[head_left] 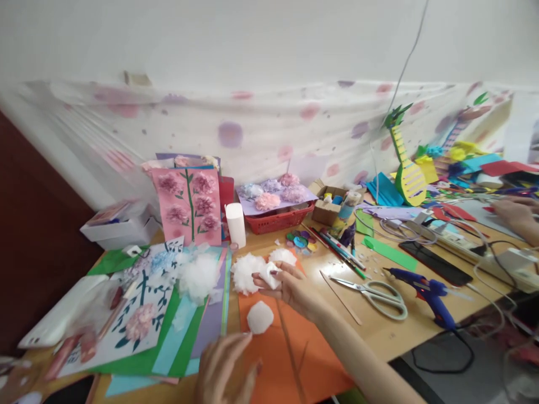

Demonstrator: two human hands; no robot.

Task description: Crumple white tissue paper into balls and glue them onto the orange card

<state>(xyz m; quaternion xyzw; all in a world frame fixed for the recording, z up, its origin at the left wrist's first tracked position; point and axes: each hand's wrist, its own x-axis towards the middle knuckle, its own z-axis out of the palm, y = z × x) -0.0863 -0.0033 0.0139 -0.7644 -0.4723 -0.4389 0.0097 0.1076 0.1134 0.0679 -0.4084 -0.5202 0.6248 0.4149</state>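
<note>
My right hand (290, 286) reaches over the orange paper (303, 359), its fingers closed on a small white piece of cotton (270, 275). Just beside it, two fluffy white cotton tufts, a left tuft (246, 273) and a right tuft (282, 257), lie at the paper's far edge. A flat, roundish white piece (260, 317) rests lower on the same sheet, where dark brown lines run along the paper. Near the front edge, my left hand (227, 367) is slightly blurred, with thumb and fingers apart and nothing visible between them.
Right of the paper lie a thin wooden stick (340, 297), scissors (374, 294) and a blue glue gun (429, 292) with its cable. At left are stacked coloured sheets (206, 325) and a cotton heap (197, 275). Another person's hand (516, 216) is at the far right.
</note>
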